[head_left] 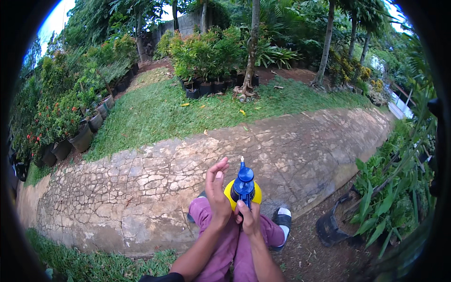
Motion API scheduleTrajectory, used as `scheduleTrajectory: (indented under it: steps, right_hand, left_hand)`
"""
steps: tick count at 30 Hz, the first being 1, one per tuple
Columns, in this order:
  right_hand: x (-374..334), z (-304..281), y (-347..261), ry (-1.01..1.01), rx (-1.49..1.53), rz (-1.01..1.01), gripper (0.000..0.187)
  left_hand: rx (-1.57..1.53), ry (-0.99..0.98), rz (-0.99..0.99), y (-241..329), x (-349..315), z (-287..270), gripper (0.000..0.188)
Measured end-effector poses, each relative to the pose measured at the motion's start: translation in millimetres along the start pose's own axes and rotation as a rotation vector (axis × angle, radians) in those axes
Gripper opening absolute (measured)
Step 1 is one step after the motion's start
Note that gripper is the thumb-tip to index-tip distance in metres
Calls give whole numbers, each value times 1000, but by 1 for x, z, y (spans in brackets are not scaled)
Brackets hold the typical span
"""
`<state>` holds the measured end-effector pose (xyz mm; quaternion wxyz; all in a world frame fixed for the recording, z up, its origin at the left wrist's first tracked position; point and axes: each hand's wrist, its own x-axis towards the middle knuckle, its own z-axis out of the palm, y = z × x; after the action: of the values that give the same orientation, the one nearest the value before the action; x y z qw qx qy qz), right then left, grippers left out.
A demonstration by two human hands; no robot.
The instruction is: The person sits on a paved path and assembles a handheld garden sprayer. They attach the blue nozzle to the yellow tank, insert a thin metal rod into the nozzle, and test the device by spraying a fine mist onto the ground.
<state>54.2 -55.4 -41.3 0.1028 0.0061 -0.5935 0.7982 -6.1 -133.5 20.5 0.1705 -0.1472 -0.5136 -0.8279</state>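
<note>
A pump spray bottle [244, 175] with a blue pump top and a yellow tank stands upright in front of my knees. Its brass-coloured nozzle points away from me. My right hand [248, 216] is closed round the dark handle at the near side of the top, thumb uppermost. Just left of the bottle, my left hand [217, 195] is raised with its fingers stretched upward, and nothing shows in it. The left hand overlaps the edge of the yellow tank; whether it touches cannot be told. The lower tank is hidden by my hands.
A cracked stone path [155, 192] runs across in front of me. Beyond lie grass [141, 117], potted shrubs [206, 56] and a tree trunk [252, 47]. Potted red-flowered plants [56, 120] line the left. A black plant pot [334, 223] with leafy stems stands close at my right.
</note>
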Motion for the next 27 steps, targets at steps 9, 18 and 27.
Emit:
scheduleTrajectory:
  steps: [9, 18, 27]
  right_hand:
    - [-1, 3, 5, 10, -118, -23, 32]
    - [0, 3, -3, 56, -265, -97, 26]
    - [-10, 1, -5, 46, -302, -140, 28]
  left_hand:
    - [614, -551, -124, 82, 47, 48, 54]
    - [742, -330, 497, 42, 31, 39, 40]
    - [802, -287, 758, 99, 46, 43, 44]
